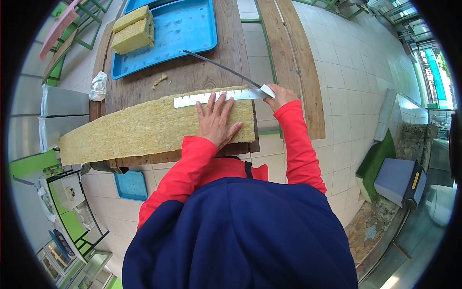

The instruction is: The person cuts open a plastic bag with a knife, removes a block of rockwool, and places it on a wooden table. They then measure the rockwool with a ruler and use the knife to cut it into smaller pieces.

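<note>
A long yellowish slab of fibrous insulation wool (130,130) lies along the near edge of the wooden table. Across its far right part rests a white notched ruler (185,101). My left hand (215,120) presses down on the slab with fingers spread, its fingertips over the ruler. In my right hand (281,96), closed at the slab's right end, is the white handle of a long knife (226,70). Its thin dark blade points up and left, beyond the slab's far edge.
A blue tray (192,36) bearing cut wool blocks (132,36) sits at the back of the table (231,29). A wool scrap (160,81) and a clear plastic bag (98,85) lie nearer. To the right runs a wooden bench (308,72). Another blue tray (131,186) is on the floor.
</note>
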The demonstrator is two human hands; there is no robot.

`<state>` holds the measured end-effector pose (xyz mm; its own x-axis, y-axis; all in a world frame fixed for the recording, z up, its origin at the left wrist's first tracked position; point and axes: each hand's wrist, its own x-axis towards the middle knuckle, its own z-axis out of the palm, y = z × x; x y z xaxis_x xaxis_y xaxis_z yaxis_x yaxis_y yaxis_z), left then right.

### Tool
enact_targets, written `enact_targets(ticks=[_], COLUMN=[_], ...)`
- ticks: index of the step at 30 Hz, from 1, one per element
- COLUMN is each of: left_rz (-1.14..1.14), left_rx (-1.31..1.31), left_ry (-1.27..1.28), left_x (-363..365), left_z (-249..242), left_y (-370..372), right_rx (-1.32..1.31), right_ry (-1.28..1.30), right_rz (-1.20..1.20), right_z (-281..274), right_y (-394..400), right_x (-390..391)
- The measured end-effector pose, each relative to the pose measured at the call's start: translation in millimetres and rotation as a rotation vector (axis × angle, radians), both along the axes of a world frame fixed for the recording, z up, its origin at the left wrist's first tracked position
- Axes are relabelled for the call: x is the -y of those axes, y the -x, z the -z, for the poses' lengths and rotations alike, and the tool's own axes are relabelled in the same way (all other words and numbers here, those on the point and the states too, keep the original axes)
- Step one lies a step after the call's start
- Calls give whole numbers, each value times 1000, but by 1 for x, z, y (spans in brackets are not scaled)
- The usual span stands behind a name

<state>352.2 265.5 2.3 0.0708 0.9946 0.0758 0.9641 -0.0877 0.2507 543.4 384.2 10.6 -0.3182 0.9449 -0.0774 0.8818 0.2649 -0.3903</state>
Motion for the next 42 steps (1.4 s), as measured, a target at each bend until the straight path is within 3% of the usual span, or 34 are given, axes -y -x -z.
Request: enact_targets(ticks=[20,24,26,28,34,39,42], left_rz=[10,15,19,17,26,36,46], left_rx=[-25,-21,-22,-12,14,-5,-20], left_ry=[6,6,7,20,-2,-22,-40], left_x=[-2,-2,-3,-4,-3,-3,-2], left_z=[0,-1,-1,-3,-2,-1,0], left_y=[2,3,3,4,7,7,7], right_rx=[23,-177,-296,-396,-329,-342,-331], right_ry=[18,-158,-259,-147,59,85,-53], right_rz=[27,-7,-15,97,176,244,239], right_z=[4,8,2,-10,-37,-41,-34], right_y=[-1,-11,-11,-11,3,25,33], right_x=[2,14,27,50,133,181,196])
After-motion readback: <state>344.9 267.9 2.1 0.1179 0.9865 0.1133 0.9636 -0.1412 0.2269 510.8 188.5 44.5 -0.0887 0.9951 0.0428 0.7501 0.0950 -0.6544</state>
